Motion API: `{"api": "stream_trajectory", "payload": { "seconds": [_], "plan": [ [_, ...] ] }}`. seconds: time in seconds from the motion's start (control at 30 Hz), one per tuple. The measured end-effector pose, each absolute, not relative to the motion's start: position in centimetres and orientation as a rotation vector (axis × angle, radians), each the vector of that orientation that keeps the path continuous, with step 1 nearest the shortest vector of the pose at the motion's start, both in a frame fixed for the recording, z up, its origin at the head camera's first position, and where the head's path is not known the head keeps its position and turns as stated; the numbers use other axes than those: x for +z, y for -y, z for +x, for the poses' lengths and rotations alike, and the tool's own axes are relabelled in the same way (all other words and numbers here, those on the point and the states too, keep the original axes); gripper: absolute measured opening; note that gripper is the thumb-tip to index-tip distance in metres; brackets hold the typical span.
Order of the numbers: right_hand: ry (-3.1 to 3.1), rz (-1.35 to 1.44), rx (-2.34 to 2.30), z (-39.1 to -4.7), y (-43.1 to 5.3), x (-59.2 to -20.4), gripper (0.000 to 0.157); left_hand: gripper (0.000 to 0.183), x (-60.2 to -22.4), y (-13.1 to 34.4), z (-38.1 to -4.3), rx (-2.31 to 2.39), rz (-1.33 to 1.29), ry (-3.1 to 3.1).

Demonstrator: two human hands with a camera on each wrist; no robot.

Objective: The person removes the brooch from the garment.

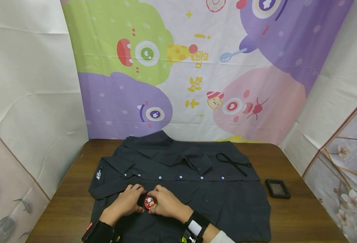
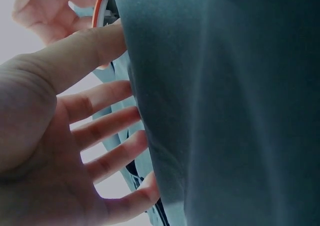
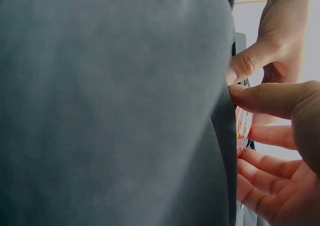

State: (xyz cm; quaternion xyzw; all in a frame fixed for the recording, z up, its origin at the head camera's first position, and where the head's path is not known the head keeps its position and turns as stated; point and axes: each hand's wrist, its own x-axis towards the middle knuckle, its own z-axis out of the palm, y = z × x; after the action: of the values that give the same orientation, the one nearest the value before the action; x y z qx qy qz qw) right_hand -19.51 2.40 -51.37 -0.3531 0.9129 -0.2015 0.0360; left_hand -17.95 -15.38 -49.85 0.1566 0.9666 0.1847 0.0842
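Note:
A dark short-sleeved shirt point(image 1: 236, 206) with a row of white buttons is spread over the table. On its lower left part lies a round red badge point(image 1: 150, 202) with a cartoon print. My right hand point(image 1: 169, 204) holds the badge by its edge, between thumb and fingers. Just left of it, my left hand point(image 1: 128, 200) rests its fingertips on the cloth, fingers spread, as the left wrist view shows. The left thumb point(image 2: 95, 46) touches the shirt close to the badge. The badge's back is hidden.
A small black square frame point(image 1: 278, 188) lies on the wooden table point(image 1: 306, 216), right of the shirt. A thin black strap point(image 1: 233, 163) crosses the shirt's upper right. Behind the table hangs a cartoon-print cloth point(image 1: 193, 125).

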Motion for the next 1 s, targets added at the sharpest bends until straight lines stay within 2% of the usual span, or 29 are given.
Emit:
{"api": "stream_trajectory", "payload": {
  "seconds": [1.0],
  "plan": [
    [-2.838, -1.115, -0.645, -19.65, -2.37, -51.77, 0.048, 0.049, -50.24, 15.51, -18.01, 0.562, 0.474, -2.889]
  ]
}}
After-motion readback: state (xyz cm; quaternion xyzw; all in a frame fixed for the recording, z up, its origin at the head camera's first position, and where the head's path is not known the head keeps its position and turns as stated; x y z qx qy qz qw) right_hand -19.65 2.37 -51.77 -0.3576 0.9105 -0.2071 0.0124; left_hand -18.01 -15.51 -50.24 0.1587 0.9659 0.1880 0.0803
